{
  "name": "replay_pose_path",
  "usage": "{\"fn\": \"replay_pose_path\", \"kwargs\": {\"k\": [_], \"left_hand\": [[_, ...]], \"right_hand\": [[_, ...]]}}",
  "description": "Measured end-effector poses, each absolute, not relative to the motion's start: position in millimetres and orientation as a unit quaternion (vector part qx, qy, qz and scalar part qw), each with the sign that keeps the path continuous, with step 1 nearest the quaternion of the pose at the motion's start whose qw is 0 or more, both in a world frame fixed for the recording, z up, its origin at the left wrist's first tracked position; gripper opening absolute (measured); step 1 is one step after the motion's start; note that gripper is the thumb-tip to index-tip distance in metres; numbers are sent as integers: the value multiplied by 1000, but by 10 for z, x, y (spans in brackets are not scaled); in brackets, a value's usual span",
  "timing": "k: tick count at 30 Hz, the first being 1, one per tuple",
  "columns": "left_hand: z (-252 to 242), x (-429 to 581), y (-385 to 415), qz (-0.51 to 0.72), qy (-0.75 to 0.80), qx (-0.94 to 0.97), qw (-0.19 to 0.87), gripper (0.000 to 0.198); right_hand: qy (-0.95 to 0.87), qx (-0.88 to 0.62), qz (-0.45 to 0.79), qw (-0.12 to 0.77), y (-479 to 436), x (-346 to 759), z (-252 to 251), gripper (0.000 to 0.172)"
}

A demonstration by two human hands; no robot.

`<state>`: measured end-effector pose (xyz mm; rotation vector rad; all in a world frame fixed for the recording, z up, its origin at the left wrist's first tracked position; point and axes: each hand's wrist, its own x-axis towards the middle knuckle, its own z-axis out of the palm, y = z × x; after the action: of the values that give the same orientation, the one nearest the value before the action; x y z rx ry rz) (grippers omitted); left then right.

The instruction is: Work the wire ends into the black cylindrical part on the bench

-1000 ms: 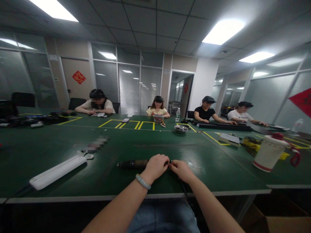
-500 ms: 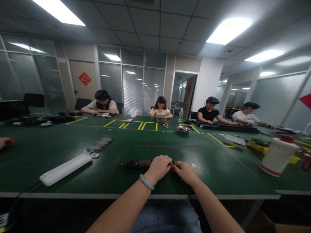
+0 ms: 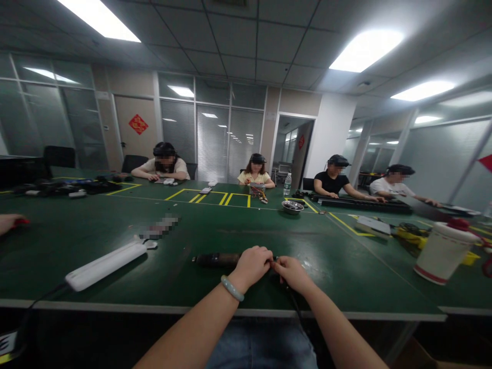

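Note:
A dark, cylindrical electric screwdriver [image 3: 217, 260] lies across the green table in front of me, its narrow metal tip pointing left. My left hand [image 3: 253, 266], with a pale bangle at the wrist, is closed around its rear end and hides that part. Just to the right, my right hand [image 3: 290, 271] pinches the black cable [image 3: 294, 300] where it meets the tool's end. The fingertips of both hands nearly touch, and the joint between them is mostly covered. From my right hand the cable runs down over the table edge.
A white power strip [image 3: 105, 266] lies at left. At right stand a cream tumbler [image 3: 444, 251] and a white box [image 3: 372, 225]. Farther off are a metal bowl [image 3: 292, 207] and a water bottle [image 3: 287, 183]. Several people sit along the far side; another person's hand [image 3: 11, 223] shows at far left.
The view has shifted slightly. Both my hands stay at the screwdriver's rear end, with hardly any visible movement. At far right, a co-worker's flat dark panel appears more raised.

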<state>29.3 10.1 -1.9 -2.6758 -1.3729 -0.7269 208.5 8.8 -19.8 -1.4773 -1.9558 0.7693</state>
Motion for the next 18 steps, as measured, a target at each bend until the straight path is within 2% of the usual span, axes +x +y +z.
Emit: {"fn": "replay_pose_path", "kwargs": {"k": [3,10,18], "left_hand": [[-33,305,109,-239,-444,-863,26,9],[-27,328,103,-236,-448,-862,26,7],[-41,326,97,-239,-454,-858,26,13]], "right_hand": [[-731,-548,288,285,118,2086,-229,39],[-750,-565,199,280,94,2077,-230,21],[-751,-563,177,296,101,2101,-253,20]]}}
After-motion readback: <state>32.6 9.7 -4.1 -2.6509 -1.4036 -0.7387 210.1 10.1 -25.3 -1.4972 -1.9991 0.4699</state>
